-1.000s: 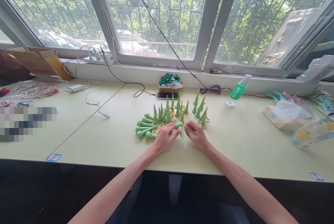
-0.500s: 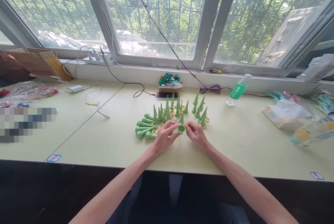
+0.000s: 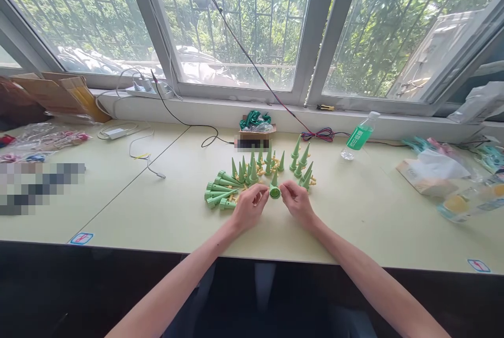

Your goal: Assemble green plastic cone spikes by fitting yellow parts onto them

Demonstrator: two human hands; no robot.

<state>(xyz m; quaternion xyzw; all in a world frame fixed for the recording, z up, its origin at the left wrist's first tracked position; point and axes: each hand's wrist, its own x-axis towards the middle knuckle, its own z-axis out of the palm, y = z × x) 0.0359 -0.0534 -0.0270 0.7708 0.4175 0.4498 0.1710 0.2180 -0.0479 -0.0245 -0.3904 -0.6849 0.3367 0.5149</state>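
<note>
The left hand (image 3: pixel 248 207) and right hand (image 3: pixel 297 202) pinch one green cone (image 3: pixel 274 191) between their fingertips, low over the pale table (image 3: pixel 157 207). Just behind it are more cones (image 3: pixel 252 170), a water bottle (image 3: pixel 359 136) and a wide window (image 3: pixel 236 23).

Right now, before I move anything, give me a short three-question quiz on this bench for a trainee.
1. True or false: the green cone pinched between the left hand and right hand shows its open round end to the camera.
2. Where is the water bottle? A: left of both hands, by the cardboard. B: right of the standing cones, near the window sill. C: lying at the table's front edge.
3. Fill in: the cones lying on their sides are on the person's ___ of the pile.
Key: 1 true; 2 B; 3 left.
</note>
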